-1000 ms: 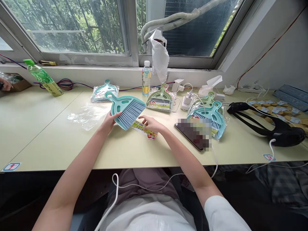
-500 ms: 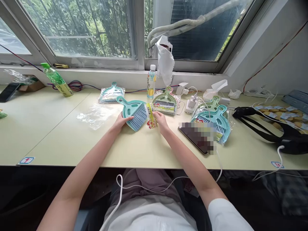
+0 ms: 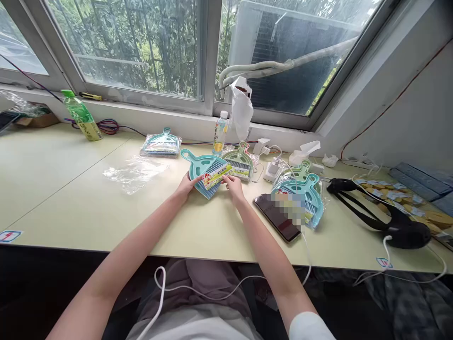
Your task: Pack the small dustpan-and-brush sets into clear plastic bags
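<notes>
Pale yellow, our table (image 3: 170, 226) stretches below the window (image 3: 148, 52). Left of the phone (image 3: 272, 217), our teal dustpan (image 3: 197, 166) lies slantwise, handle pointing far-left, wide edge near-right. Where it stood beside the bristles before, the label (image 3: 216, 175) now crosses them. Our left hand (image 3: 185, 186) clamps the pan's edge, thumb in front; our right hand (image 3: 233, 188) pinches the label's lower edge.

Pale yellow-green table (image 3: 170, 226) beneath grey metal-framed windows (image 3: 208, 52); daylight and leafy green plants (image 3: 166, 42) show through the glass; white wall (image 3: 410, 113) at right, a thin red wire (image 3: 389, 102) running down it.
</notes>
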A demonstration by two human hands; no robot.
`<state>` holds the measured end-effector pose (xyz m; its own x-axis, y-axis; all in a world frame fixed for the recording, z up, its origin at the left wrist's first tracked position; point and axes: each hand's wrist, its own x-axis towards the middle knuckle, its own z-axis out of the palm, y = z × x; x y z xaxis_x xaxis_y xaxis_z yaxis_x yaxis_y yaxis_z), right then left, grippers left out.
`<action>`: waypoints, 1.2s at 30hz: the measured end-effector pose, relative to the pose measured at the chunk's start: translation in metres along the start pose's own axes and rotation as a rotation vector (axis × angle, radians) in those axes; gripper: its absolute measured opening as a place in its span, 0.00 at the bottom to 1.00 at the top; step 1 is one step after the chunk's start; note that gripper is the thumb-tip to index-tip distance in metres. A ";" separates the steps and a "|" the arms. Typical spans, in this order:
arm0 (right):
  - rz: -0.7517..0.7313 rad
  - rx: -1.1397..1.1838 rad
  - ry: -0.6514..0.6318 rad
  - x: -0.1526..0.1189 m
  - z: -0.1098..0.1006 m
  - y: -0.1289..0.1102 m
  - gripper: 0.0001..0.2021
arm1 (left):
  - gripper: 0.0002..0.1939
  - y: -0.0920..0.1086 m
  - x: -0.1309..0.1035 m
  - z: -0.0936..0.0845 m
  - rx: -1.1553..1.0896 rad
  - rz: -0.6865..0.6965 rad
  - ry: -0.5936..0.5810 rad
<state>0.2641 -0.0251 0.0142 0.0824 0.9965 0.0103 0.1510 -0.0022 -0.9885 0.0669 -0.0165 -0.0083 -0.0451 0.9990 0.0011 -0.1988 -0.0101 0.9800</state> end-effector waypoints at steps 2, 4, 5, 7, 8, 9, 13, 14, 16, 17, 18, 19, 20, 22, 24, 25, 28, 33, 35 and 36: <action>-0.063 -0.171 0.033 -0.001 -0.002 -0.001 0.16 | 0.38 0.003 -0.006 0.000 -0.005 -0.006 -0.024; -0.071 -0.290 0.060 -0.003 -0.002 -0.004 0.16 | 0.37 0.007 -0.011 0.003 -0.009 -0.015 -0.041; -0.066 -0.326 0.071 -0.005 -0.003 -0.006 0.16 | 0.38 0.009 -0.013 0.005 -0.012 -0.016 -0.050; -0.055 -0.372 0.093 -0.008 -0.002 -0.009 0.15 | 0.38 0.013 -0.017 0.009 -0.026 -0.003 -0.060; -0.051 -0.385 0.103 -0.008 -0.001 -0.010 0.15 | 0.39 0.015 -0.018 0.011 -0.034 0.008 -0.061; -0.048 -0.391 0.116 -0.008 -0.001 -0.010 0.15 | 0.40 0.016 -0.020 0.012 -0.042 0.018 -0.055; -0.083 -0.264 0.200 -0.002 0.004 -0.001 0.16 | 0.39 0.017 -0.022 0.015 -0.059 0.017 -0.002; -0.101 -0.190 0.219 0.000 0.006 0.001 0.18 | 0.39 0.017 -0.022 0.015 -0.065 0.016 0.008; -0.115 -0.016 0.211 0.002 0.008 0.006 0.21 | 0.40 0.016 -0.021 0.014 -0.079 0.022 0.022; -0.106 0.068 0.179 0.003 0.009 0.007 0.22 | 0.40 0.016 -0.020 0.014 -0.085 0.024 0.029; -0.089 0.140 0.118 0.003 0.011 0.007 0.23 | 0.40 0.015 -0.019 0.014 -0.089 0.024 0.035; -0.065 0.196 0.036 0.003 0.012 0.007 0.23 | 0.41 0.015 -0.019 0.014 -0.092 0.025 0.037; -0.037 0.235 -0.054 0.002 0.013 0.006 0.22 | 0.41 0.014 -0.018 0.014 -0.093 0.034 0.034; 0.015 0.283 -0.192 0.000 0.016 0.004 0.17 | 0.40 0.012 -0.016 0.013 -0.091 0.063 0.017; 0.044 0.318 -0.225 -0.003 0.018 0.003 0.13 | 0.40 0.011 -0.016 0.014 -0.088 0.076 0.013; 0.045 0.337 -0.212 -0.004 0.019 0.003 0.13 | 0.41 0.011 -0.017 0.014 -0.086 0.069 0.018; 0.032 0.382 -0.191 -0.005 0.018 0.005 0.13 | 0.42 0.015 -0.021 0.013 -0.066 0.039 -0.002; 0.081 0.424 -0.176 0.000 0.012 0.009 0.13 | 0.31 0.033 -0.019 0.000 0.103 -0.029 -0.197; 0.117 0.434 -0.146 0.001 0.010 0.009 0.10 | 0.28 0.039 -0.013 -0.012 0.251 0.032 -0.095; 0.129 0.434 -0.137 0.001 0.009 0.008 0.10 | 0.27 0.040 -0.010 -0.020 0.357 0.103 0.049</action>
<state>0.2566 -0.0231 0.0047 -0.0613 0.9923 -0.1078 -0.2804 -0.1208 -0.9523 0.0398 -0.0278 0.0272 -0.0960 0.9902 0.1020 0.1632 -0.0854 0.9829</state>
